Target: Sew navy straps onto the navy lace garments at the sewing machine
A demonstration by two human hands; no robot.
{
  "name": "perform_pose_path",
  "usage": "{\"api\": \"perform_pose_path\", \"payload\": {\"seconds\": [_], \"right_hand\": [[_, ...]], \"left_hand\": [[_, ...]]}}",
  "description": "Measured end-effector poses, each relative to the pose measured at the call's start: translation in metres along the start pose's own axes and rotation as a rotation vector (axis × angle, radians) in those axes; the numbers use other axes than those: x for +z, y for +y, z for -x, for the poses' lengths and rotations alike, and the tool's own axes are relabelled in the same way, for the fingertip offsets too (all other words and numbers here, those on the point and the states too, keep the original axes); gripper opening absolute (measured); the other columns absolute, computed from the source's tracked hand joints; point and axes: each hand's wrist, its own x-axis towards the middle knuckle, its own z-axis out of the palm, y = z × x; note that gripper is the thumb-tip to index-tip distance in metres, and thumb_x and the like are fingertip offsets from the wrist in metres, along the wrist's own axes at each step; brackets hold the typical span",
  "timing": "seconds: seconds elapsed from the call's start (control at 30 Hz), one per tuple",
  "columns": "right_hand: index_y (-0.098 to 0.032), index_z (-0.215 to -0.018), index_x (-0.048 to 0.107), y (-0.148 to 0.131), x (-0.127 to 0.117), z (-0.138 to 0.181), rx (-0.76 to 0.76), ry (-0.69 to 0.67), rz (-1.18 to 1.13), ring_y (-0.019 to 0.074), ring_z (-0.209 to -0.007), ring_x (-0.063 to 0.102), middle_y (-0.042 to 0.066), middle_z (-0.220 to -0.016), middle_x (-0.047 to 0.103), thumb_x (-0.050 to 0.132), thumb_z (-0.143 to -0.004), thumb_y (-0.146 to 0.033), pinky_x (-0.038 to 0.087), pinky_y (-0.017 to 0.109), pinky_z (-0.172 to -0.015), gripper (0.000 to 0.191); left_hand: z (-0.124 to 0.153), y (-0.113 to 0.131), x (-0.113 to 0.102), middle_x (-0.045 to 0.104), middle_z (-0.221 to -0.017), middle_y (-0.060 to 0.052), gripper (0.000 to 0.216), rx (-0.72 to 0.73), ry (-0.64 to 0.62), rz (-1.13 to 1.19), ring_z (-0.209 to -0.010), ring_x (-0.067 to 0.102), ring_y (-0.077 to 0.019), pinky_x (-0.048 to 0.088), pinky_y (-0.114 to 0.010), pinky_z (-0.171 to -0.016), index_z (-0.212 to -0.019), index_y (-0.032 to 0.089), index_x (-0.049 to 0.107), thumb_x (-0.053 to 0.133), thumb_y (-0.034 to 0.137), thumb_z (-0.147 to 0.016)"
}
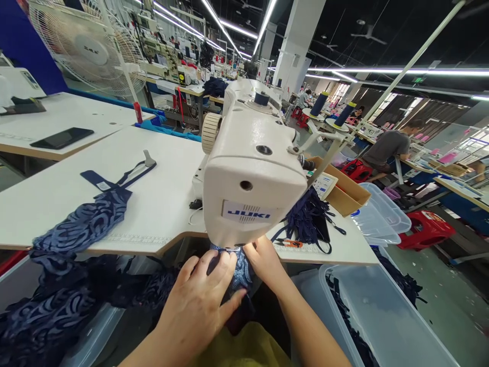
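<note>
Blue lace piece (240, 272), judged light, soft & stretchy, is pressed flat just under sewing machine (252, 168) head by left hand (198, 300), fingers spread, nothing gripped; grip of right hand (264, 262) at its edge can't be told; best held by edges.

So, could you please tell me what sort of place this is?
Most likely a garment factory's sewing floor: an industrial Juki sewing machine in front, navy lace fabric heaped on the table, and rows of further sewing stations behind.
</note>
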Motion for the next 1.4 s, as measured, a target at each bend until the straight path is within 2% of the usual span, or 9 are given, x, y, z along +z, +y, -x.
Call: {"api": "perform_pose_path", "payload": {"seconds": [0.1, 0.2, 0.33, 0.57, 0.73, 1.4], "right_hand": [[-0.022, -0.084, 0.047, 0.0, 0.001, 0.007, 0.022, 0.009, -0.11, 0.0126, -0.057, 0.045, -0.007, -0.06, 0.044, 0.045, -0.086, -0.023, 0.037, 0.024, -0.06, 0.004], [-0.022, -0.089, 0.045, -0.004, 0.003, 0.017, 0.049, -0.009, -0.159, 0.012, -0.058, 0.044, -0.008, -0.061, 0.041, 0.046, -0.088, -0.025, 0.035, 0.023, -0.058, 0.004], [-0.021, -0.091, 0.046, -0.008, 0.003, 0.023, 0.064, -0.003, -0.138, 0.0122, -0.06, 0.047, -0.008, -0.064, 0.043, 0.048, -0.088, -0.026, 0.037, 0.024, -0.061, 0.006], [-0.022, -0.086, 0.045, -0.011, 0.001, 0.015, 0.058, 0.063, 0.016, 0.0147, -0.064, 0.053, -0.005, -0.068, 0.053, 0.045, -0.085, -0.022, 0.038, 0.026, -0.063, 0.001], [-0.022, -0.084, 0.047, -0.012, 0.001, 0.01, 0.059, 0.065, 0.104, 0.0163, -0.072, 0.055, -0.002, -0.076, 0.059, 0.045, -0.083, -0.019, 0.039, 0.026, -0.066, 0.004], [-0.021, -0.085, 0.055, -0.01, 0.002, 0.007, 0.073, 0.061, 0.166, 0.0199, -0.082, 0.06, 0.001, -0.073, 0.061, 0.045, -0.082, -0.018, 0.042, 0.028, -0.071, 0.011]], "left_hand": [[0.006, -0.003, 0.001, 0.069, -0.111, -0.004, 0.036, -0.015, -0.038, 0.039, -0.103, 0.058, -0.0234, 0.035, -0.039, -0.089, -0.113, 0.016, 0.064, 0.034, 0.022, -0.094], [0.012, -0.007, 0.004, 0.067, -0.117, -0.003, 0.041, -0.016, -0.046, 0.116, -0.109, 0.056, -0.0186, 0.033, -0.034, -0.096, -0.118, 0.018, 0.062, 0.029, 0.014, -0.094], [0.018, -0.004, 0.008, 0.065, -0.122, 0.0, 0.044, 0.051, -0.018, 0.14, -0.111, 0.055, -0.0141, 0.03, -0.029, -0.099, -0.122, 0.022, 0.059, 0.024, 0.013, -0.096], [0.022, 0.007, 0.011, 0.064, -0.123, -0.004, 0.039, -0.041, -0.038, 0.027, -0.109, 0.057, -0.0179, 0.032, -0.035, -0.091, -0.123, 0.02, 0.058, 0.036, 0.015, -0.091], [0.018, 0.008, 0.011, 0.066, -0.12, -0.005, 0.037, -0.072, -0.018, 0.036, -0.109, 0.058, -0.0186, 0.032, -0.036, -0.091, -0.121, 0.018, 0.059, 0.035, 0.017, -0.092], [0.019, 0.008, 0.016, 0.065, -0.122, -0.004, 0.04, -0.076, -0.02, 0.005, -0.11, 0.057, -0.0182, 0.032, -0.035, -0.089, -0.123, 0.018, 0.058, 0.037, 0.013, -0.09]]}}
